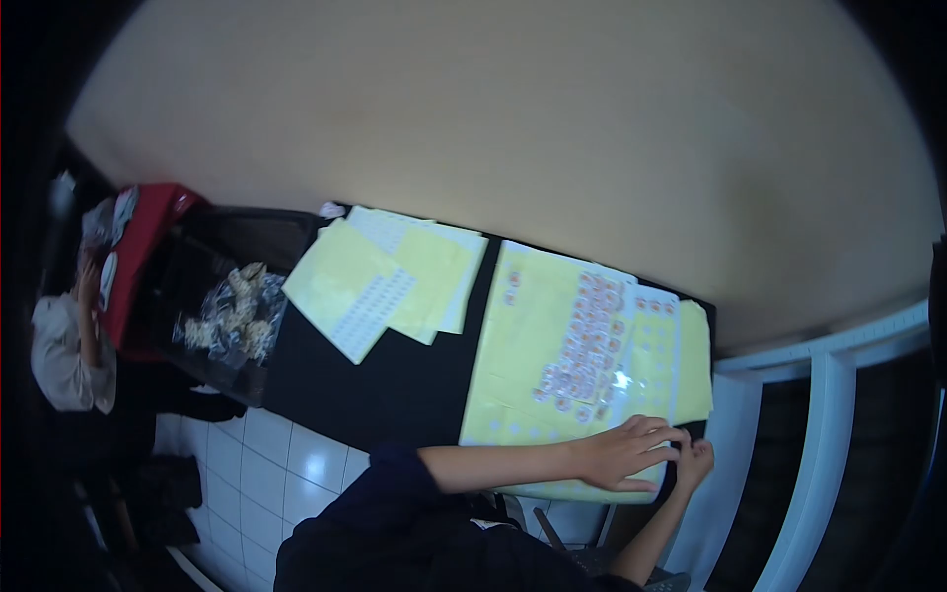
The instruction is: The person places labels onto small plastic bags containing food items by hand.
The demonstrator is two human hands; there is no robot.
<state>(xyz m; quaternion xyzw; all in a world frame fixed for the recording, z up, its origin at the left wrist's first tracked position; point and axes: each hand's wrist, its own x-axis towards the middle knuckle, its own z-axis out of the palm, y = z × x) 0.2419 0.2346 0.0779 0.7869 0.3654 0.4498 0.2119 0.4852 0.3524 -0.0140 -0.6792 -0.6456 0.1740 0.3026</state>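
My left hand (623,455) reaches over the near right part of the yellow sheets (523,370), thumb and fingers apart. Its fingertips meet my right hand (696,462), whose fingers are pressed together at the right edge of the sheets; anything between them is too small to make out. Many small round stickers with orange centres (590,340) lie in a cluster on the sheets, beyond my left hand. A white strip with more round stickers (655,304) lies at the far right.
More yellow and white sheets (380,281) lie on the black table (419,380) to the left. Further left are a black crate (197,247) with plastic-wrapped items (237,321), a red surface (148,237) and another person (74,345). White bars (824,434) stand at right.
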